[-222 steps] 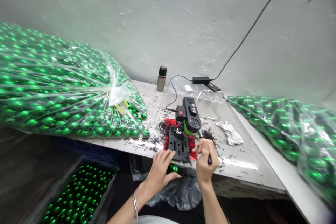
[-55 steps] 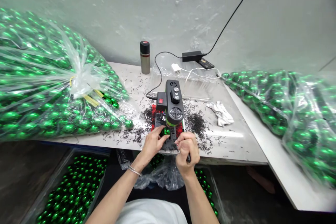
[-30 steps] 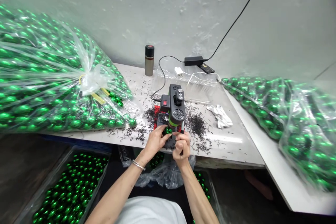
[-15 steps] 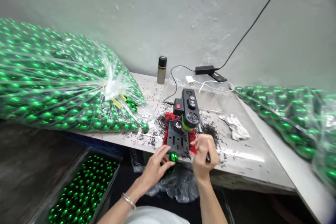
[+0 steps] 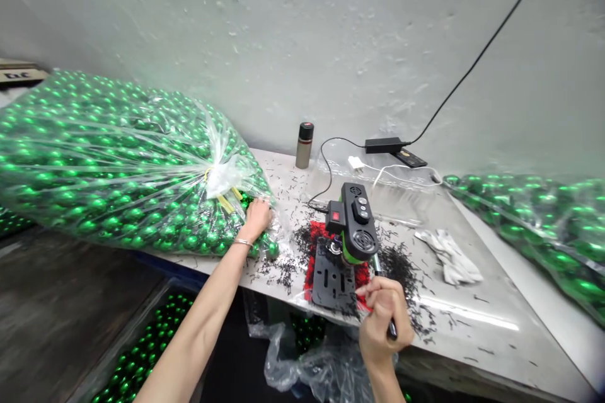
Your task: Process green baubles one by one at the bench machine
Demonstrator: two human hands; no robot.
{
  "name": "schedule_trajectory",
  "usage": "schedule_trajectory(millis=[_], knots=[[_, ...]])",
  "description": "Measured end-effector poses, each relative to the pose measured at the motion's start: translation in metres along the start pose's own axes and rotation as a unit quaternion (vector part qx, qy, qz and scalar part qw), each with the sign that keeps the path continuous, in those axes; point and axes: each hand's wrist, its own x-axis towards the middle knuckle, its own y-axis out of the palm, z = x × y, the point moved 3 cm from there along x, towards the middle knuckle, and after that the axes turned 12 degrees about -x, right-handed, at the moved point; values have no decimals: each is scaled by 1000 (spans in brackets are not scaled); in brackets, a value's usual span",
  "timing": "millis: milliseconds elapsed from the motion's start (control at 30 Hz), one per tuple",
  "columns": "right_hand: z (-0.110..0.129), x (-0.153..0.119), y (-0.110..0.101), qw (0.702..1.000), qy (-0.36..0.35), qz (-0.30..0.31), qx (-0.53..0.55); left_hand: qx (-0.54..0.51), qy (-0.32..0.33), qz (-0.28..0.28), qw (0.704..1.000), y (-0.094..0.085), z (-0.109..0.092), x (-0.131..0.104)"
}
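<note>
My left hand [image 5: 258,217] reaches to the torn side of a big clear plastic bag [image 5: 118,167] filled with shiny green balls. Its fingertips are hidden among the balls and film, so their grip does not show. My right hand [image 5: 386,312] is wrapped round the black-ended lever handle [image 5: 392,330] of a small bench machine [image 5: 358,220] with a black and green head. Below that head lies a slotted black metal plate [image 5: 328,283] on a red pad [image 5: 309,267]. No ball sits on the plate.
Small black hook-like pieces [image 5: 399,271] litter the table. Behind stand a bottle [image 5: 304,146], a power adapter [image 5: 384,145] and a clear tray [image 5: 401,208]. White gloves [image 5: 449,258] lie right, beside another bag of balls [image 5: 543,220]. A bin of balls [image 5: 142,352] sits below left.
My left hand has left the green ball at the plate's front edge and moved up and left to the bag. My right hand stays on the lever. The view has shifted.
</note>
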Motion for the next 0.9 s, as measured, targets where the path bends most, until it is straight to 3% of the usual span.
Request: schedule_trajectory(millis=[167, 300, 433, 533, 667, 733, 800, 900], knots=[[-2, -2, 0, 1000, -5, 0, 5, -36, 23, 21, 999, 15, -2, 16], [-3, -2, -1, 1000, -21, 9, -3, -75, 23, 3, 997, 13, 1, 10], [-2, -2, -1, 999, -30, 20, -6, -163, 7, -40, 986, -1, 3, -23], [-1, -2, -1, 999, -25, 20, 0, -381, -21, -23, 924, -4, -5, -63], [0, -3, 0, 1000, -9, 21, 1, -593, -97, 81, 795, 23, -32, -116], [0, -3, -1, 1000, -11, 25, -5, -626, -127, 122, 760, 45, -48, -133], [0, -3, -2, 999, -17, 31, -9, -626, -135, 156, 752, 67, -60, -143], [1, -2, -3, 999, -27, 39, -16, -591, -92, 171, 783, 87, -73, -148]])
